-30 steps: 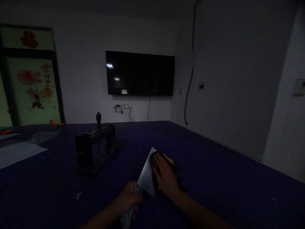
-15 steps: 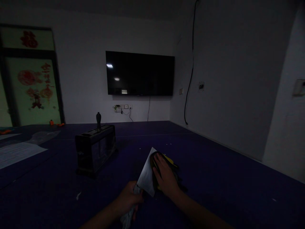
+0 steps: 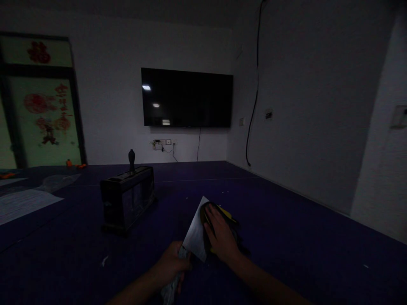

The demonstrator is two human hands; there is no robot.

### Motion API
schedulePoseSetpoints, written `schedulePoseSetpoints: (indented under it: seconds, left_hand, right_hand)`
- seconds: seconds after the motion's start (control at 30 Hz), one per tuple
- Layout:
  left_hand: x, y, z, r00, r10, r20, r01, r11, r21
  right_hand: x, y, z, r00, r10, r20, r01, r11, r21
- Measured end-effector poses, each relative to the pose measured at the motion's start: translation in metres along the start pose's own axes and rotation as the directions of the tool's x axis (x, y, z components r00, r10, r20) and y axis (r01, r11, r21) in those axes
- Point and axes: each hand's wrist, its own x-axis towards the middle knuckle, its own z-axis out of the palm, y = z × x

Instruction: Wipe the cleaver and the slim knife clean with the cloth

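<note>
My left hand [image 3: 173, 262] is closed round the pale, rough-looking handle of a trowel-like tool with a flat grey blade [image 3: 194, 237]. The blade points up and away from me, and its right side is hidden. My right hand [image 3: 221, 235] is pressed over a dark and yellow cloth [image 3: 227, 213], perhaps a glove, against the blade's right side. Its fingers lie close together over the cloth. Left of the hands, a black box [image 3: 127, 201] with an upright knob handle [image 3: 131, 161] stands apart on the dark blue surface.
Paper sheets [image 3: 27, 203] and clear plastic [image 3: 59, 182] lie at far left, with small orange items [image 3: 69, 163] behind. White scraps [image 3: 104, 261] dot the blue surface [image 3: 286, 254]. A television [image 3: 187, 99] hangs on the back wall; a black cable [image 3: 257, 84] hangs at right.
</note>
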Motion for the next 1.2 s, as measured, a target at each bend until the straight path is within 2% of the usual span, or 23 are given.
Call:
schedulePoseSetpoints:
  seconds: [0.5,0.9,1.2]
  left_hand:
    - [-0.0012,0.0035,0.0018,0.999,-0.035,-0.007,0.035,0.999,-0.015]
    - [-0.0021,0.0067,0.0031,0.999,-0.024,-0.041,0.025,1.000,0.014]
    - [-0.0027,0.0066,0.0024,1.000,0.014,-0.012,-0.014,1.000,0.013]
  right_hand:
    - [-0.0006,0.0014,0.0018,1.000,-0.007,-0.005,0.007,1.000,-0.003]
    - [-0.0009,-0.0012,-0.0003,1.000,0.001,-0.001,-0.001,1.000,-0.015]
    - [-0.0011,-0.0007,-0.0001,1.000,-0.005,-0.015,0.005,1.000,-0.001]
